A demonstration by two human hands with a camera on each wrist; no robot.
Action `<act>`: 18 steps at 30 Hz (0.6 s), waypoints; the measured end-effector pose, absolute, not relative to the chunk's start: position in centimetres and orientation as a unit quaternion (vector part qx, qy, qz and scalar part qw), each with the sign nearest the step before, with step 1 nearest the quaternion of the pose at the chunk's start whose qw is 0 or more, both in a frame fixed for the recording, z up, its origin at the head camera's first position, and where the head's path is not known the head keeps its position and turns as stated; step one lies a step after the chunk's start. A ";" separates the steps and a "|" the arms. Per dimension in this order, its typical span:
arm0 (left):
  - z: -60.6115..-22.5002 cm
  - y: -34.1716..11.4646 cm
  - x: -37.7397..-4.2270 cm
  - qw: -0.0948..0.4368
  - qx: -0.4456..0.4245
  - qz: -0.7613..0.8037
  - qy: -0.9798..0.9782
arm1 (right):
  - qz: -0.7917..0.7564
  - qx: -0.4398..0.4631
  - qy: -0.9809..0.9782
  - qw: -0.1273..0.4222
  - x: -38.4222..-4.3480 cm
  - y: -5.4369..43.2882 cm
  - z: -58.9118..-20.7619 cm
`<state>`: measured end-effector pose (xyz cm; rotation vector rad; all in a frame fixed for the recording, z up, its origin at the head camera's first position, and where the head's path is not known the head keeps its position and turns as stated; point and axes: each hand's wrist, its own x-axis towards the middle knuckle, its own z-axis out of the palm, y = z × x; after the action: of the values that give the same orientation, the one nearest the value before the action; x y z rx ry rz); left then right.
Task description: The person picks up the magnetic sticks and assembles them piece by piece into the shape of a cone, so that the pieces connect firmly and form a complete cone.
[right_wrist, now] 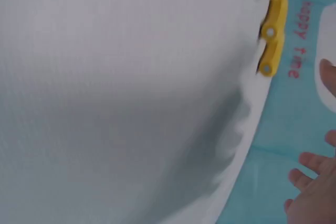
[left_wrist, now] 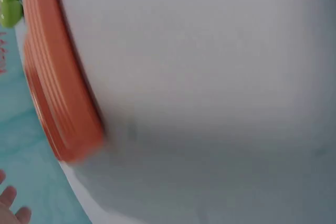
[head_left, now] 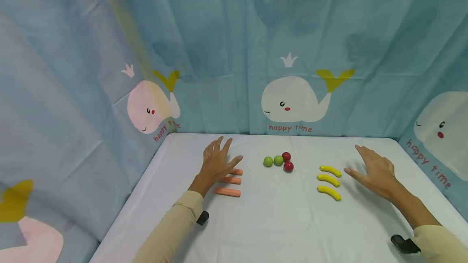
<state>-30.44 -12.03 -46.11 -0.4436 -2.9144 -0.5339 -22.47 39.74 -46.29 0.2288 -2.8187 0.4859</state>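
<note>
My left hand [head_left: 215,164], fingers spread and holding nothing, hovers over the left ends of several orange ridged sticks [head_left: 228,192], which lie in a column. In the left wrist view, the nearest orange stick [left_wrist: 63,72] looms large, and fingertips [left_wrist: 8,196] show at the lower left. To the right of the small yellow toy bananas [head_left: 328,193], my right hand [head_left: 378,173] is raised above the table with its fingers extended and nothing in them. The bananas [right_wrist: 276,24] also appear at the right wrist view's upper right, above the fingers [right_wrist: 315,162].
Two green balls [head_left: 268,161] and two red balls [head_left: 288,167] sit between the sticks and the bananas. A white cloth covers the table [head_left: 270,222]. Blue curtains [head_left: 215,52] with printed whales stand behind and at both sides.
</note>
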 end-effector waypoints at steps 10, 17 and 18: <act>-46.6 -7.7 -30.2 0.034 -0.177 -0.393 -0.902 | 0.228 0.109 -0.960 0.118 -20.2 36.4 -46.1; -47.5 -5.2 -29.9 0.012 -0.196 -0.466 -0.862 | 0.265 0.127 -0.949 0.112 -19.1 34.8 -46.5; -47.6 -4.8 -29.9 0.011 -0.196 -0.469 -0.861 | 0.269 0.127 -0.949 0.107 -19.0 34.6 -46.5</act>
<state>-29.90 -4.84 -47.56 -0.6128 -2.6861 -1.4648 -19.00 34.61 -46.53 0.3744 -2.7930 0.7914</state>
